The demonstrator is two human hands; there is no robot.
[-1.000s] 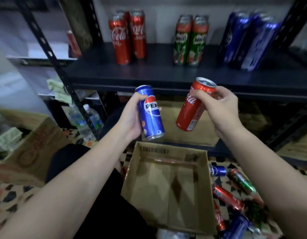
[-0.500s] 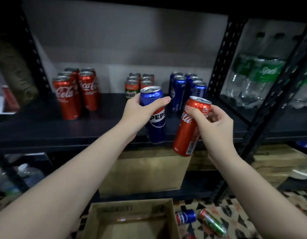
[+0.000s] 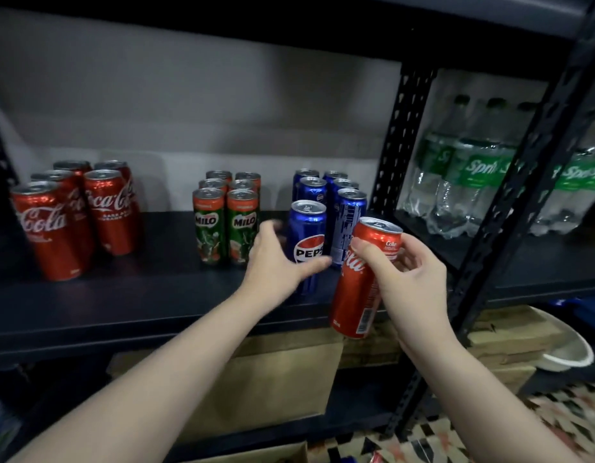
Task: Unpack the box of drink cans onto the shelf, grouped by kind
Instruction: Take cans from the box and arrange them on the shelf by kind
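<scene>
Up on the shelf (image 3: 155, 295) my left hand (image 3: 272, 262), fingers spread, parks the Pepsi can (image 3: 306, 242) in front of the blues, while my right hand (image 3: 409, 279) grips the Coke can (image 3: 359, 282) tilted, since reds sit far left.

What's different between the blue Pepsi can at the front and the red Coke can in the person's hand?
The Pepsi can is blue and stands upright on the shelf, in front of the other blue cans; the Coke can is red and tilted, held off the shelf's front edge. The right hand grips the Coke can, while the left hand is spread open beside the Pepsi can, not gripping it. Both are tall, slim cans, apparently unopened.
</scene>
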